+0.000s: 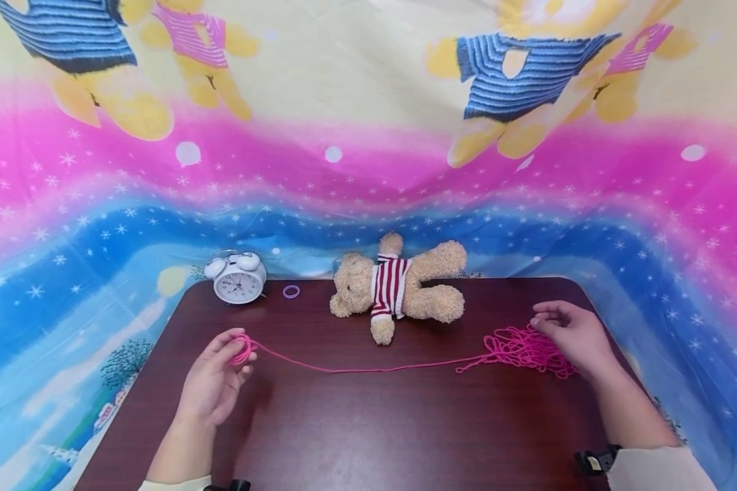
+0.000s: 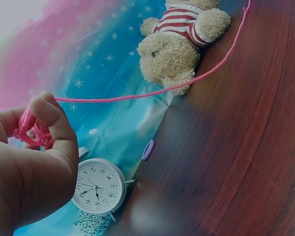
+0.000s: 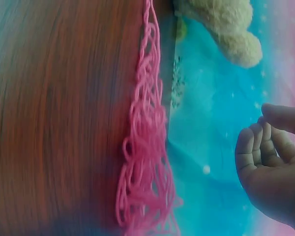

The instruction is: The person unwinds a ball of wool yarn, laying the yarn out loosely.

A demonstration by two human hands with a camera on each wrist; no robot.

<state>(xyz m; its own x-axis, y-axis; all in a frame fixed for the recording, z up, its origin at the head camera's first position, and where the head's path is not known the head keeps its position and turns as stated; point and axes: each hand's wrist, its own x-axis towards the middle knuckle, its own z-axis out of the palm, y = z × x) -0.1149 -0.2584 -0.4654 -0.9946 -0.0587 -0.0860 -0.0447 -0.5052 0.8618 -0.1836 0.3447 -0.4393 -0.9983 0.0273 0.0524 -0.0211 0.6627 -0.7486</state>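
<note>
My left hand [image 1: 211, 382] pinches a small wound bundle of pink yarn [image 2: 33, 129] between thumb and fingers, raised over the left side of the table. From it one strand [image 1: 356, 370] runs slackly across to a loose, tangled heap of the same yarn [image 1: 525, 349] on the table's right side. My right hand [image 1: 574, 337] is beside and above that heap, its fingers loosely curved. In the right wrist view nothing is held in the right hand [image 3: 275, 152], and the looped yarn heap [image 3: 147, 142] lies apart from its fingers.
A teddy bear [image 1: 393, 286] in a striped shirt lies on its side at the table's back middle. Behind my left hand stand a white alarm clock [image 1: 238, 281] and a purple ring [image 1: 291, 292]. Printed cloth [image 1: 356, 170] hangs around the dark wooden table [image 1: 368, 423].
</note>
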